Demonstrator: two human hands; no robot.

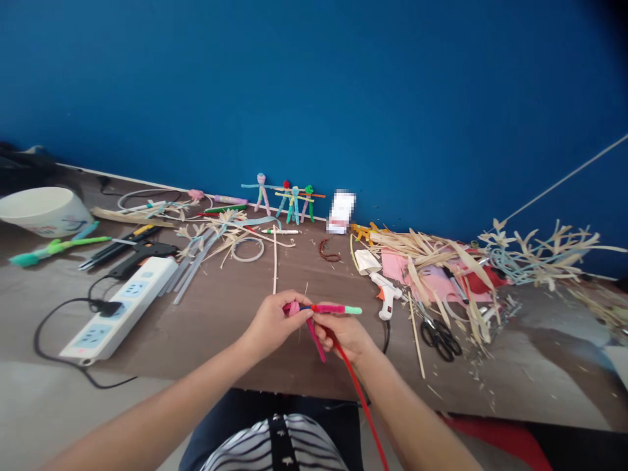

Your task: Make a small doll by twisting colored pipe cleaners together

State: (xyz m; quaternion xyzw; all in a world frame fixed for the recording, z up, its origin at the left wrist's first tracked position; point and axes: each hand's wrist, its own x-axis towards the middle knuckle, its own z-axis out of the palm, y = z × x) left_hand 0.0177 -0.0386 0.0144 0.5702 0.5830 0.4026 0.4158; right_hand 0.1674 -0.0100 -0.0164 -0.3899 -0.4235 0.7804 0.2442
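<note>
Over the front part of the table, both my hands meet around a small pipe-cleaner figure in pink, dark blue and mint green. My left hand is closed, thumb and fingers pinching the figure's left end. My right hand is closed too, its fingertips at the figure's middle. From those fingers a long red pipe cleaner trails down over my right forearm towards my lap. A pink limb of the figure slants down between the hands. Fingers hide the exact spot where the red strand meets the figure.
Several finished pipe-cleaner figures lean by the blue wall. On the left lie a power strip, a black glue gun and a white bowl. Rightward are a white glue gun, black-handled scissors and dried husk strips.
</note>
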